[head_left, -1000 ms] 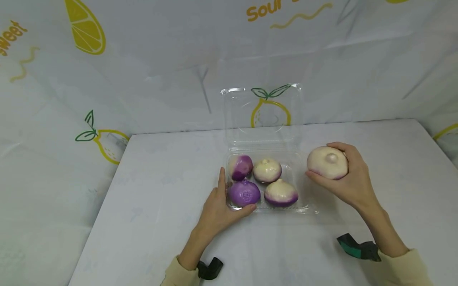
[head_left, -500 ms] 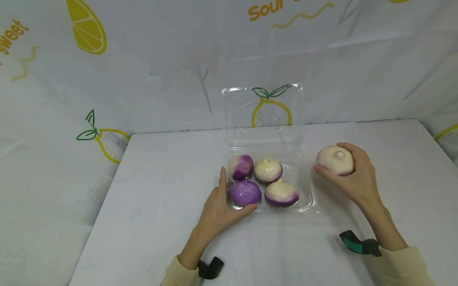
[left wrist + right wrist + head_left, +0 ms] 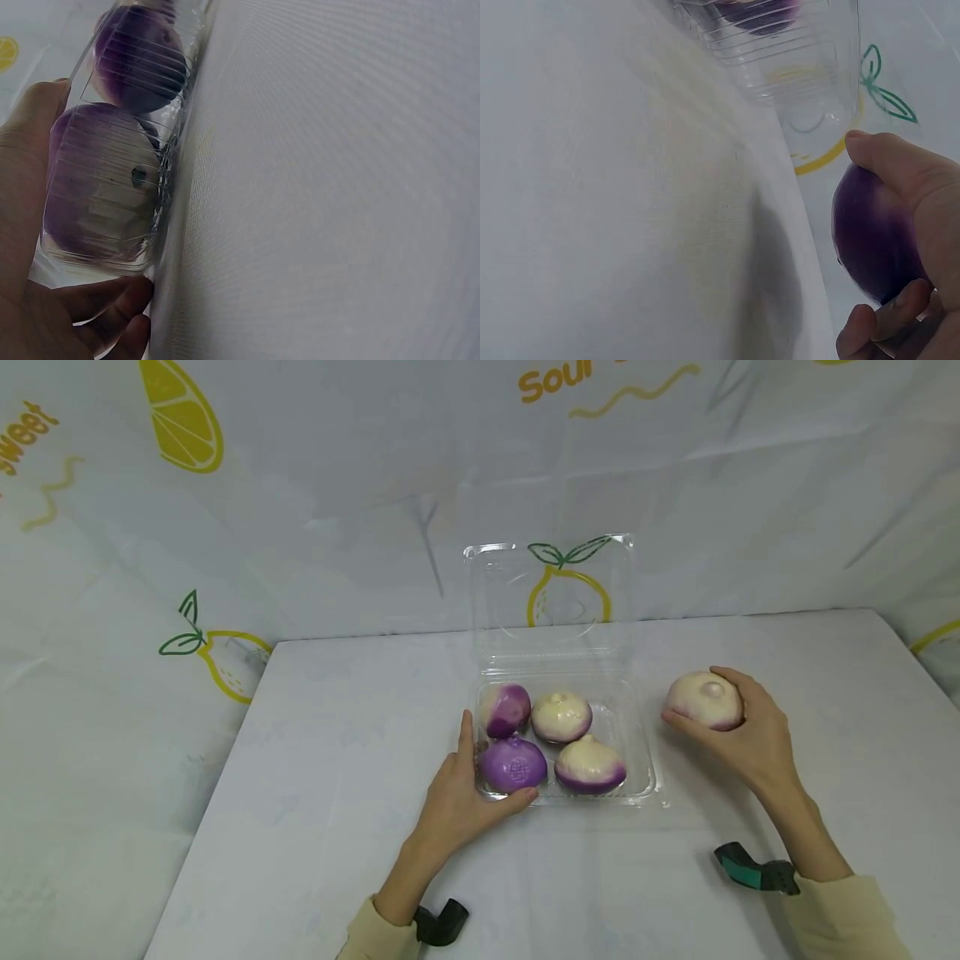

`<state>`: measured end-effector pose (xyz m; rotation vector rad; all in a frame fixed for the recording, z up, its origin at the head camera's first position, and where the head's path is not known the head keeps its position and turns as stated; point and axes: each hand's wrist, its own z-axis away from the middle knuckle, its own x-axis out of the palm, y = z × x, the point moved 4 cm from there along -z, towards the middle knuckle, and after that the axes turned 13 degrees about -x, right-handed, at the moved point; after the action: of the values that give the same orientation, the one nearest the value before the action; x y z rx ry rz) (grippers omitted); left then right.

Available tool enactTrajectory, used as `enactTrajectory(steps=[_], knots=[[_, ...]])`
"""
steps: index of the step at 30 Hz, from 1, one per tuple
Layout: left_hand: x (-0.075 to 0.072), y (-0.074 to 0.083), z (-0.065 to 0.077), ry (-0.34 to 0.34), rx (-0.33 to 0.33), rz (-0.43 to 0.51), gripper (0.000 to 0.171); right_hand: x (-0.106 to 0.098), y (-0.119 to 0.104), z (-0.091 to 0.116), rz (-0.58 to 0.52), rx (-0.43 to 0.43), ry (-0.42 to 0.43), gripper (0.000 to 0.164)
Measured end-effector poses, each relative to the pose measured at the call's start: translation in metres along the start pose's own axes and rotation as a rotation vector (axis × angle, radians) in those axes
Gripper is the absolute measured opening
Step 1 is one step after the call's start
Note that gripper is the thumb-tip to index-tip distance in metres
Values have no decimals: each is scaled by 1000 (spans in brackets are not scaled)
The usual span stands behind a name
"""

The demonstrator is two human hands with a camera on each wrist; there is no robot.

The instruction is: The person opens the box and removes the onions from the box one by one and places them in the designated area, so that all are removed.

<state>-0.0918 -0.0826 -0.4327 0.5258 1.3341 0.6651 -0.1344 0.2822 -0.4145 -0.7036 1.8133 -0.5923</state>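
My right hand (image 3: pixel 753 735) grips a white onion with a purple underside (image 3: pixel 705 700), to the right of a clear plastic container (image 3: pixel 641 777). In the right wrist view the onion's purple base (image 3: pixel 874 232) shows between thumb and curled fingers, raised off the table. My left hand (image 3: pixel 461 793) holds the container's near left corner, thumb along the front and fingers at the left side. Inside sit several onions: a purple one (image 3: pixel 513 766) nearest that hand, a purple-and-white one (image 3: pixel 506 711) behind it, and two pale-topped ones, back (image 3: pixel 561 717) and front (image 3: pixel 590 765).
The container's clear lid (image 3: pixel 551 597) stands raised at the back, hinged to the base. Behind the white table (image 3: pixel 337 760) hangs a lemon-printed cloth (image 3: pixel 337 527). Black wrist mounts (image 3: pixel 442 923) jut from both sleeves.
My right hand has moved rightward with its onion, away from the container, then slightly lower. The left hand and the container have stayed where they were.
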Motion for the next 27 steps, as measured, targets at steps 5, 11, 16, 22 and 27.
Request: enactTrajectory(steps=[5, 11, 16, 22, 27], knots=[[0, 0, 0, -6, -10, 2, 133, 1, 3, 1, 5, 6, -27, 86], [-1, 1, 0, -8, -11, 3, 132, 1, 6, 2, 25, 19, -69, 85], [-1, 1, 0, -5, 4, 7, 132, 4, 9, 4, 34, 18, -112, 87], [0, 2, 0, -2, 19, 10, 132, 7, 10, 7, 33, 17, -140, 91], [-1, 2, 1, 4, 25, 10, 133, 8, 10, 7, 40, 13, -143, 92]])
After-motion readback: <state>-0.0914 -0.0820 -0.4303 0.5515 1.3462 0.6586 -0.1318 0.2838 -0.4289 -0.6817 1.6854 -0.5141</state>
